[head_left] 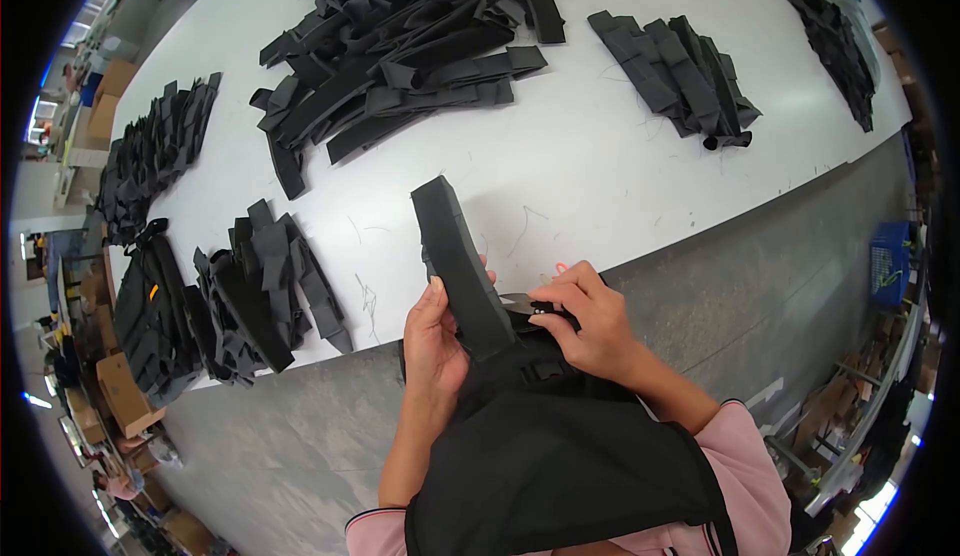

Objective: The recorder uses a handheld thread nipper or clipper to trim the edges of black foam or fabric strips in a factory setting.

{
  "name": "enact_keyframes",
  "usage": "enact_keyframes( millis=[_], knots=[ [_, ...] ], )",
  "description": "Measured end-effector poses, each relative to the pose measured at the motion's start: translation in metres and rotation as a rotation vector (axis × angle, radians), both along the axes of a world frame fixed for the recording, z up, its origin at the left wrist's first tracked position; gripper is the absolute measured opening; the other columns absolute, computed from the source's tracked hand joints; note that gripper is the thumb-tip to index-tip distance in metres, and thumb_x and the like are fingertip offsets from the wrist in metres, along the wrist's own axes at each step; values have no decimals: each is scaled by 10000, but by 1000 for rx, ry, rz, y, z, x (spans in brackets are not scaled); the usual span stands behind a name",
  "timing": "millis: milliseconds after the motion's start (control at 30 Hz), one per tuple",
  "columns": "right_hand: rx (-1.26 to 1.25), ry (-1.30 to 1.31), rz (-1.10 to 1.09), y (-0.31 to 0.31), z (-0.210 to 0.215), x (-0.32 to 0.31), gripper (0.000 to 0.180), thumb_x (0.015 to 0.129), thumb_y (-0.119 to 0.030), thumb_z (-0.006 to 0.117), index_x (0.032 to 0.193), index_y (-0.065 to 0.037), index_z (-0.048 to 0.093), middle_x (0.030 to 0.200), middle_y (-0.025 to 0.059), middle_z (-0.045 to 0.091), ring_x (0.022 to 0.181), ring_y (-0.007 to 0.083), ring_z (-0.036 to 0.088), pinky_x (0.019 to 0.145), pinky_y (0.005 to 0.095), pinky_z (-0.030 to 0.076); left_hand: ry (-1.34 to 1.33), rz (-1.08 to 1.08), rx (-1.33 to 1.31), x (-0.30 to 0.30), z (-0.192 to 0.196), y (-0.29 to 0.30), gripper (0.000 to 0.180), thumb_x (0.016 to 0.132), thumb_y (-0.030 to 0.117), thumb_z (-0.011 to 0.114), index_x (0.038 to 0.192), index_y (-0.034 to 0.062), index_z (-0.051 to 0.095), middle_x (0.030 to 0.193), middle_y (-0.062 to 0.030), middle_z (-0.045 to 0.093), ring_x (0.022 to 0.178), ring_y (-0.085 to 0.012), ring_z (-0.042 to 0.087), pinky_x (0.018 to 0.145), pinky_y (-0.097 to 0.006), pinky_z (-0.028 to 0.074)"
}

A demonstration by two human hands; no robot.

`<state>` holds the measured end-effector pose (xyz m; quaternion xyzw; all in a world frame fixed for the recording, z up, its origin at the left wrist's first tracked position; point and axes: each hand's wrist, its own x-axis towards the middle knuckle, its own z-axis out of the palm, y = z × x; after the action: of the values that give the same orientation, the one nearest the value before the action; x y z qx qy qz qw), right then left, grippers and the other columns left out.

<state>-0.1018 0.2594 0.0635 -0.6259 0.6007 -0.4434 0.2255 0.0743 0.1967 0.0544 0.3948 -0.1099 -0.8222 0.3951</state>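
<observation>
A long black fabric strip [462, 268] stands slanted in front of me, its far end over the white table's front edge. My left hand [437, 331] is closed round its lower half, the thumb on the near side and fingertips showing behind. Against the strip's right edge, near its lower end, lies the metal blade of a small pair of thread snips [515, 303]. My right hand [592, 318] is closed on the dark handle of those snips, which the fingers partly hide. Black cloth covers my lap and chest below the hands.
The white table [600, 196] carries a large heap of black fabric strips [400, 46], with smaller piles at the left [265, 286] and right [680, 81]. A black backpack [155, 306] sits at the left edge. Loose threads lie about. A blue basket [889, 261] stands right.
</observation>
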Motion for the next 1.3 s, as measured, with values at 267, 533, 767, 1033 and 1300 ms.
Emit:
enact_keyframes(
  millis=[267,533,767,1033,1300],
  knots=[
    [-73,-42,-21,-4,-9,-1,279,675,38,713,932,-38,632,796,77,516,603,179,523,589,282,477,103,11,142,4,-7,0,395,970,220,427,1262,-46,424,1214,-155,548,1015,-223,592,836,-346,535],
    [-19,-27,-6,4,-3,0,266,669,-11,720,912,-46,619,768,85,506,596,240,522,579,312,459,132,7,129,3,-9,-2,382,958,207,454,1247,-42,434,1184,-158,559,994,-228,600,815,-350,540],
    [-31,18,54,4,0,-5,261,671,-38,722,912,-54,623,756,82,494,593,234,527,553,311,448,-25,-68,54,4,-1,-5,402,967,239,431,1218,-74,466,1172,-182,574,995,-247,615,766,-343,564],
    [5,64,78,2,0,-7,277,636,18,737,891,-37,642,771,85,551,615,216,533,580,307,468,-84,-164,81,1,5,-4,410,953,247,464,1170,-99,498,1093,-183,613,926,-231,640,782,-323,551],
    [-14,82,57,9,13,-7,273,628,1,741,883,-31,648,752,85,546,631,231,538,589,313,466,-175,-190,7,2,11,-3,378,940,224,473,1155,-85,511,1092,-175,606,912,-225,633,766,-328,546]
  ],
)
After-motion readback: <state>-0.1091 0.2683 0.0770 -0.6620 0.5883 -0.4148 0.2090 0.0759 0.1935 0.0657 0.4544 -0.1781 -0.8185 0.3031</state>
